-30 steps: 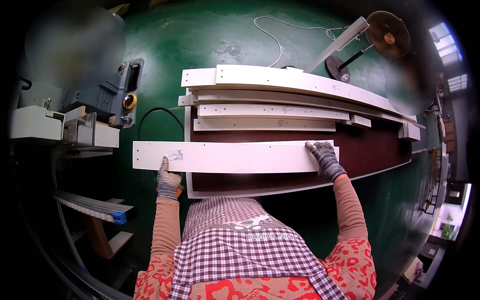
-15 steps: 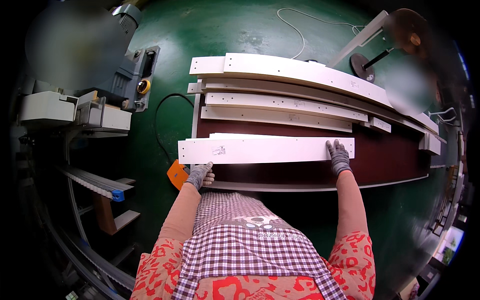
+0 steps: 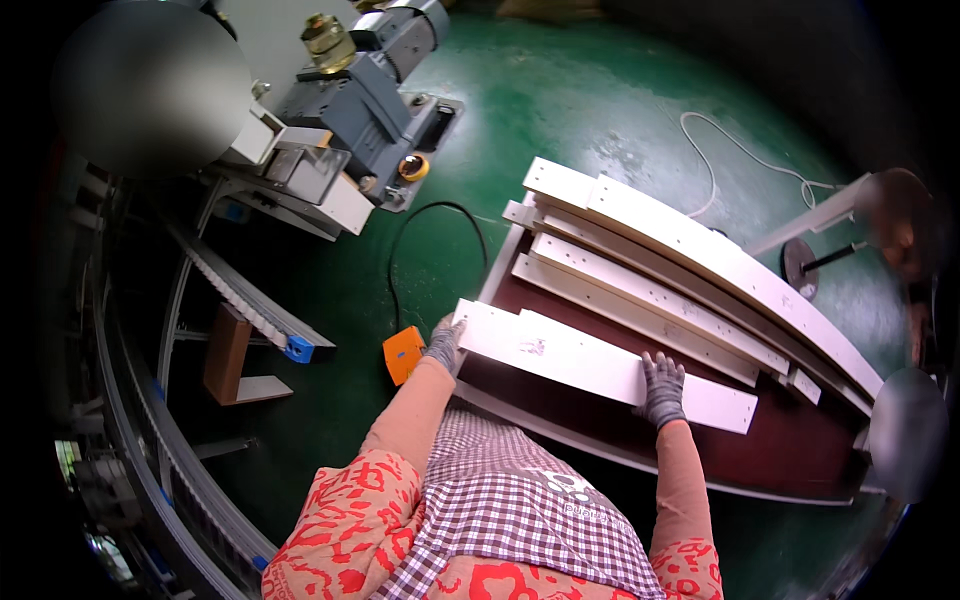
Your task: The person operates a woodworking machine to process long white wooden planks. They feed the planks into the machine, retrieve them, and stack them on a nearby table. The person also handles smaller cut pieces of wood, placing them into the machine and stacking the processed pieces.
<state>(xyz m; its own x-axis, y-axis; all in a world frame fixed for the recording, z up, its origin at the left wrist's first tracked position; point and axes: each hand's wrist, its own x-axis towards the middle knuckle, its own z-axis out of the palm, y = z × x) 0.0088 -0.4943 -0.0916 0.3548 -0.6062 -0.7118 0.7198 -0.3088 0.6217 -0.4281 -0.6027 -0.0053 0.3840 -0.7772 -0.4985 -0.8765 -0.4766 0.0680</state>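
A long white board (image 3: 580,352) with small holes and a printed label lies slantwise before me, with the edge of another white piece (image 3: 545,320) showing behind it. My left hand (image 3: 445,342), in a grey glove, is closed round the board's left end. Farther right, my right hand (image 3: 662,390), gloved too, rests on the board's top face with its fingers spread; its palm is by the near edge. Beneath is a dark red surface (image 3: 800,450) with a pale rim. Several other white boards (image 3: 690,245) lie side by side along its far side.
A grey motor unit (image 3: 350,110) stands on the green floor (image 3: 530,80) at the far left. Below it are a curved conveyor rail (image 3: 235,295) and a brown block (image 3: 227,355). An orange foot pedal (image 3: 403,353) with a black cable sits near my left hand. A round-based stand (image 3: 797,265) is at right.
My view has swung left, so the boards appear tilted and farther right. My left hand has gone from under the near edge to the board's left end. My right hand stays on top.
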